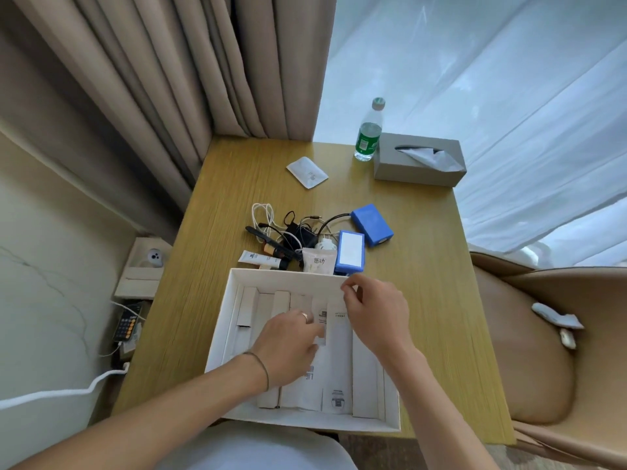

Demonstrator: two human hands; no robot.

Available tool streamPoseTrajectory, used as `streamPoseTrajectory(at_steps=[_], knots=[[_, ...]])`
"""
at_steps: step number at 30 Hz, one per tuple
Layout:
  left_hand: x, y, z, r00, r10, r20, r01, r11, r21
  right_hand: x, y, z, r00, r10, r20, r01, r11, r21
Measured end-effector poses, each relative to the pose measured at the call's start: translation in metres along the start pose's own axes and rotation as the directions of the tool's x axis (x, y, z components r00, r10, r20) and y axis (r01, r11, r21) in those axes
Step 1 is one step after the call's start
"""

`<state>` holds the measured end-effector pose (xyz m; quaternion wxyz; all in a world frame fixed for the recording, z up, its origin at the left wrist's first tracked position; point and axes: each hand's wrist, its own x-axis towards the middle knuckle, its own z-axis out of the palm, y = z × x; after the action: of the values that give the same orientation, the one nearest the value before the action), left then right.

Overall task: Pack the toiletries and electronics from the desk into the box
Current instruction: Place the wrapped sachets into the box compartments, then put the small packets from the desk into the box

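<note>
water bottle (369, 132) just beside grey tissue box (419, 160), beige curtain (163, 69)

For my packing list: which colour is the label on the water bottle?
Green, on the clear water bottle beside the tissue box; the head view shows it.

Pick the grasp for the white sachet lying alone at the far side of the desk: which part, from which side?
Probably a top-down pinch across the sachet, over its two long edges near the middle. It lies flat and thin on the desk, turned diagonally, so there is no height for a side grip. The wood around it is bare, so fingers can come down on either edge; the near corner may lift most easily.
</note>
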<state>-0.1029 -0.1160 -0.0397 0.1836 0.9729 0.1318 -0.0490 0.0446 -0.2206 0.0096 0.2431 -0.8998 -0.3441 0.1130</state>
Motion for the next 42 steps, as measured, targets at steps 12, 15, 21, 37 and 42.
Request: streamPoseTrajectory(at_steps=[12, 15, 21, 37, 42], knots=[[0.052, -0.041, -0.102, 0.939, -0.210, -0.273, 0.127, 0.947, -0.295, 0.117, -0.029, 0.003, 0.990, 0.041, 0.133, -0.056, 0.992, 0.109], [0.068, -0.061, -0.112, 0.930, -0.276, -0.245, 0.183, 0.922, -0.342, 0.157, -0.038, 0.011, 0.985, 0.066, 0.157, -0.092, 0.982, 0.164], [0.101, -0.103, -0.108, 0.922, -0.331, -0.200, 0.262, 0.915, -0.306, 0.238, -0.050, 0.038, 0.986, 0.120, 0.120, -0.139, 0.976, 0.167], [0.122, -0.160, -0.072, 0.926, -0.358, -0.123, 0.288, 0.876, -0.386, 0.361, -0.035, 0.155, 0.981, 0.035, 0.188, 0.021, 0.958, -0.285], [0.116, -0.163, -0.073, 0.935, -0.345, -0.085, 0.290, 0.879, -0.378, 0.364, -0.036, 0.164, 0.991, -0.014, 0.130, 0.062, 0.925, -0.376]])
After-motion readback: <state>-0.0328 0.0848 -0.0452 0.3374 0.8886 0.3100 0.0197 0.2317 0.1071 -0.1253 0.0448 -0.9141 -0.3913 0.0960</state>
